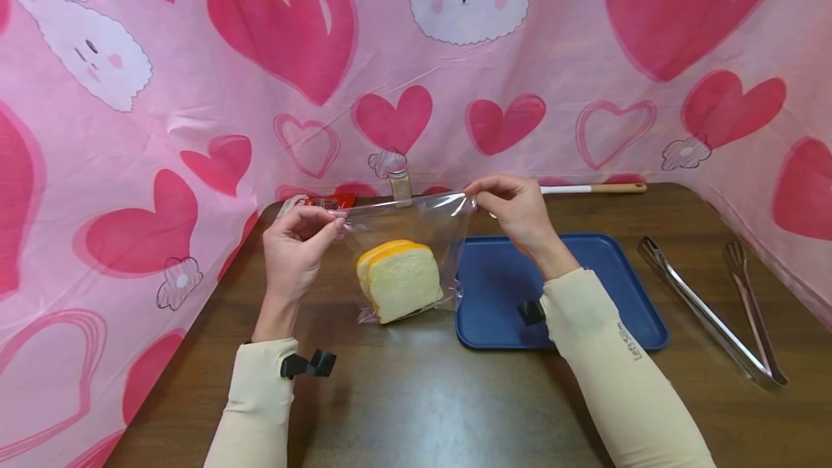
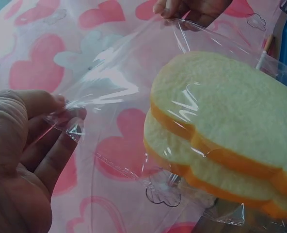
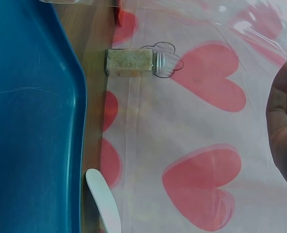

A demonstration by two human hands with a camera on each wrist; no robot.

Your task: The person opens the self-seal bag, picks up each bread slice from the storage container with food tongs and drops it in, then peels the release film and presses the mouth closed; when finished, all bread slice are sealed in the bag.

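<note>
Between my hands hangs a clear plastic bag (image 1: 448, 226) with two slices of bread (image 1: 406, 282) inside, pale with orange-brown crusts. My left hand (image 1: 294, 251) pinches the bag's upper left corner between thumb and fingers. The upper right corner is pinched by my right hand (image 1: 513, 211). In the left wrist view the slices (image 2: 231, 107) lie one over the other behind the shiny film, and the left hand (image 2: 27, 150) grips the bag's edge. Only part of the right hand (image 3: 285, 116) shows at the right wrist view's edge.
A blue tray (image 1: 494, 309) lies right of the bag, with metal tongs (image 1: 708, 309) farther right. At the back stand a seasoning jar (image 1: 400, 186) and a red packet (image 1: 328, 201). A white utensil with a wooden handle (image 1: 617, 188) lies behind the tray. Heart-patterned cloth (image 1: 507, 78) encloses the table.
</note>
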